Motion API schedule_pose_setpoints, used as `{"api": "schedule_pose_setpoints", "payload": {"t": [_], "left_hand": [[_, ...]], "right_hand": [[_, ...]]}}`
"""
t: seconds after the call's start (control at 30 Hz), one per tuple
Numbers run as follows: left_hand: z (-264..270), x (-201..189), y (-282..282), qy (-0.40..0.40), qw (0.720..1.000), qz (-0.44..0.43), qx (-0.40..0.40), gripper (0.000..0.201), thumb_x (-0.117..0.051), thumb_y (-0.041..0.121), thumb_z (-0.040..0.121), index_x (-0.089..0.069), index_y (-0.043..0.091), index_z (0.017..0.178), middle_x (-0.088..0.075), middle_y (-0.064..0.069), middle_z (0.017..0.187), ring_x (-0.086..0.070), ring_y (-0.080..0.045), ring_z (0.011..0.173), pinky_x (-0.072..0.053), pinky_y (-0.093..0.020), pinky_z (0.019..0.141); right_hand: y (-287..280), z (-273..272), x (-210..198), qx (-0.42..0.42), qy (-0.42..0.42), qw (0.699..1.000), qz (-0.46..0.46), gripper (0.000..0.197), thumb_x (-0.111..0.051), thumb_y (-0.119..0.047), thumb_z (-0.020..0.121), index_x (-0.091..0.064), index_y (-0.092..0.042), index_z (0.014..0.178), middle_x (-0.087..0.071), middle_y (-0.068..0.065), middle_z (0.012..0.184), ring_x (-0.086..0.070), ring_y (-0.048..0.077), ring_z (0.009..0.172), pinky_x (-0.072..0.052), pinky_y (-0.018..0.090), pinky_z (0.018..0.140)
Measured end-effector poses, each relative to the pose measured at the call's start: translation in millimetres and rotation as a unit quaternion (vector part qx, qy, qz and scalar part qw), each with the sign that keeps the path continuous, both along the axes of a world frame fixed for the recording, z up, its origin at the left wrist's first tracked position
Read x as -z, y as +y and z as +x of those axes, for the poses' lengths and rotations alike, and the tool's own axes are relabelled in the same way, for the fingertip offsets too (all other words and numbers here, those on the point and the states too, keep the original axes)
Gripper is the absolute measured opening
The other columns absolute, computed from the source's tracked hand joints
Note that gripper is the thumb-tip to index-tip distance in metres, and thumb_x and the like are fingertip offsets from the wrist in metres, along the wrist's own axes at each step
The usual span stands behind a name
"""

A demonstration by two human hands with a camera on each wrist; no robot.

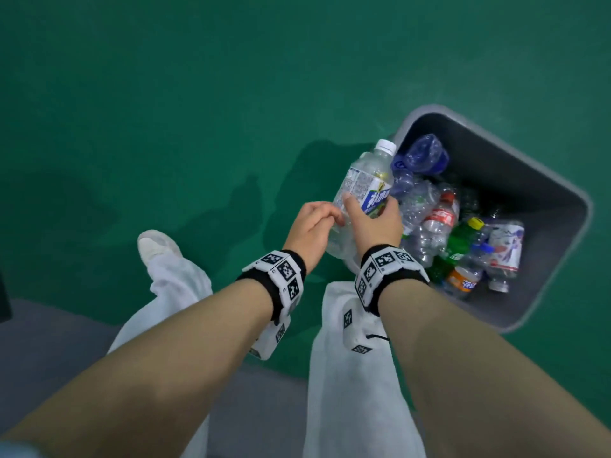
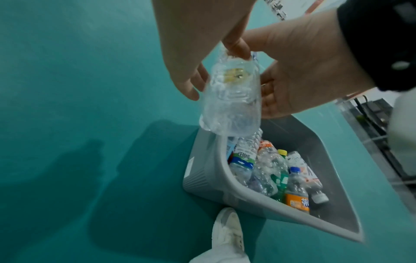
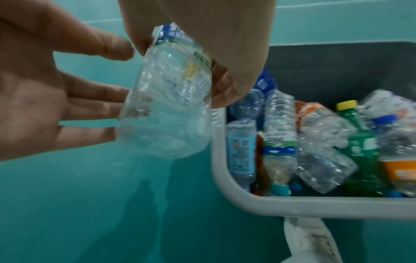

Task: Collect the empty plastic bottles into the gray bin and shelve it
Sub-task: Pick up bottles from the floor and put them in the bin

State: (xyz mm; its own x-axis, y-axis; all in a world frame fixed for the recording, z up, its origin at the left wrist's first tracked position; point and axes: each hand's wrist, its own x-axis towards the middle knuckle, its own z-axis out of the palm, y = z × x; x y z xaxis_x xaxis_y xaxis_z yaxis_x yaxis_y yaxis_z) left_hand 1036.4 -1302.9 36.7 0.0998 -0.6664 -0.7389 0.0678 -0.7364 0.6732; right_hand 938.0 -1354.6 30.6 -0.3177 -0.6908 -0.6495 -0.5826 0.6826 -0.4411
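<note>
A clear empty bottle (image 1: 363, 183) with a white cap and a blue and white label is held in the air just left of the gray bin (image 1: 512, 170). My right hand (image 1: 367, 209) grips it around the label, thumb across the front. My left hand (image 1: 334, 216) touches its lower part; the right wrist view shows those fingers (image 3: 94, 106) nearly straight against the bottle (image 3: 166, 115). The bottle's base (image 2: 234, 110) hangs over the bin's near rim (image 2: 223, 169). Several crushed bottles (image 1: 436, 223) lie inside the bin.
The bin stands on a green floor (image 1: 198, 94). My white shoe (image 1: 155, 246) and white trouser legs (image 1: 350, 375) are below the hands. A gray floor strip (image 1: 49, 342) runs along the lower left, with a dark object (image 1: 3, 302) at the left edge.
</note>
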Motion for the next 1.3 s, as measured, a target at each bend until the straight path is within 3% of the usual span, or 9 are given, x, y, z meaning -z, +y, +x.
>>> {"api": "schedule_pose_setpoints", "payload": {"t": [0.3, 0.47, 0.57, 0.67, 0.73, 0.83, 0.97, 1.1, 1.3], "left_hand": [[-93, 20, -22, -0.076, 0.984, -0.015, 0.159, 0.027, -0.037, 0.008, 0.098, -0.064, 0.012, 0.098, -0.054, 0.000, 0.105, -0.049, -0.010, 0.100, -0.036, -0.021, 0.092], [-126, 34, -23, -0.100, 0.976, 0.043, 0.186, 0.029, -0.036, 0.013, 0.100, -0.064, 0.014, 0.106, -0.050, -0.004, 0.118, -0.046, -0.010, 0.106, -0.030, -0.019, 0.094], [-142, 43, -24, -0.151, 0.961, 0.069, 0.222, 0.030, -0.037, 0.015, 0.100, -0.065, 0.014, 0.111, -0.048, -0.005, 0.125, -0.045, -0.015, 0.116, -0.028, -0.018, 0.096], [-152, 50, -33, -0.192, 0.946, 0.081, 0.248, 0.031, -0.039, 0.014, 0.099, -0.065, 0.012, 0.115, -0.048, -0.004, 0.128, -0.044, -0.014, 0.120, -0.026, -0.016, 0.098], [-156, 54, -41, -0.210, 0.934, 0.088, 0.275, 0.032, -0.039, 0.014, 0.099, -0.064, 0.012, 0.118, -0.049, -0.005, 0.130, -0.044, -0.017, 0.122, -0.028, -0.019, 0.102], [-158, 56, -52, -0.232, 0.922, 0.097, 0.294, 0.034, -0.037, 0.014, 0.099, -0.062, 0.013, 0.123, -0.049, -0.006, 0.134, -0.045, -0.018, 0.123, -0.029, -0.022, 0.106], [-158, 49, -62, -0.237, 0.921, 0.100, 0.292, 0.035, -0.035, 0.016, 0.099, -0.061, 0.016, 0.123, -0.048, -0.008, 0.133, -0.049, -0.025, 0.120, -0.036, -0.031, 0.108], [-156, 28, -65, -0.197, 0.935, 0.110, 0.272, 0.031, -0.037, 0.019, 0.099, -0.062, 0.015, 0.115, -0.061, -0.011, 0.120, -0.059, -0.039, 0.106, -0.050, -0.040, 0.089], [-146, -24, -73, -0.185, 0.925, 0.082, 0.323, 0.030, -0.042, 0.020, 0.096, -0.067, 0.011, 0.110, -0.065, -0.007, 0.117, -0.058, -0.027, 0.109, -0.046, -0.032, 0.097]], "right_hand": [[-6, -131, 10, 0.262, 0.015, 0.960, 0.092, 0.072, -0.072, -0.037, 0.080, -0.036, -0.007, 0.134, -0.052, 0.007, 0.117, -0.050, 0.021, 0.094, -0.036, 0.023, 0.084], [19, -139, 37, 0.415, -0.065, 0.886, 0.194, 0.090, -0.078, -0.047, 0.052, -0.046, -0.008, 0.126, -0.059, 0.011, 0.113, -0.063, 0.031, 0.096, -0.051, 0.044, 0.092], [32, -143, 59, 0.417, -0.126, 0.866, 0.246, 0.086, -0.072, -0.055, 0.047, -0.054, -0.010, 0.118, -0.066, 0.012, 0.106, -0.068, 0.032, 0.090, -0.056, 0.046, 0.085], [30, -140, 61, 0.382, -0.210, 0.865, 0.247, 0.057, -0.061, -0.043, 0.084, -0.052, -0.005, 0.126, -0.062, 0.013, 0.118, -0.064, 0.029, 0.107, -0.054, 0.044, 0.092], [23, -144, 65, 0.365, -0.233, 0.867, 0.247, 0.039, -0.050, -0.031, 0.095, -0.052, -0.007, 0.126, -0.060, 0.009, 0.109, -0.060, 0.025, 0.103, -0.052, 0.042, 0.097], [16, -157, 75, 0.370, -0.232, 0.856, 0.276, 0.028, -0.056, -0.029, 0.088, -0.061, -0.010, 0.107, -0.066, 0.011, 0.104, -0.067, 0.029, 0.092, -0.055, 0.048, 0.089], [9, -172, 63, 0.323, -0.153, 0.884, 0.303, 0.018, -0.050, -0.027, 0.086, -0.056, -0.011, 0.081, -0.066, 0.015, 0.097, -0.067, 0.032, 0.093, -0.053, 0.049, 0.092], [7, -169, 31, 0.319, -0.132, 0.894, 0.285, 0.020, -0.049, -0.022, 0.090, -0.057, -0.006, 0.099, -0.060, 0.009, 0.087, -0.064, 0.027, 0.085, -0.056, 0.040, 0.078], [20, -157, -26, 0.376, -0.145, 0.894, 0.194, 0.033, -0.050, -0.014, 0.089, -0.057, 0.009, 0.111, -0.060, 0.027, 0.121, -0.059, 0.038, 0.113, -0.047, 0.055, 0.098]]}}
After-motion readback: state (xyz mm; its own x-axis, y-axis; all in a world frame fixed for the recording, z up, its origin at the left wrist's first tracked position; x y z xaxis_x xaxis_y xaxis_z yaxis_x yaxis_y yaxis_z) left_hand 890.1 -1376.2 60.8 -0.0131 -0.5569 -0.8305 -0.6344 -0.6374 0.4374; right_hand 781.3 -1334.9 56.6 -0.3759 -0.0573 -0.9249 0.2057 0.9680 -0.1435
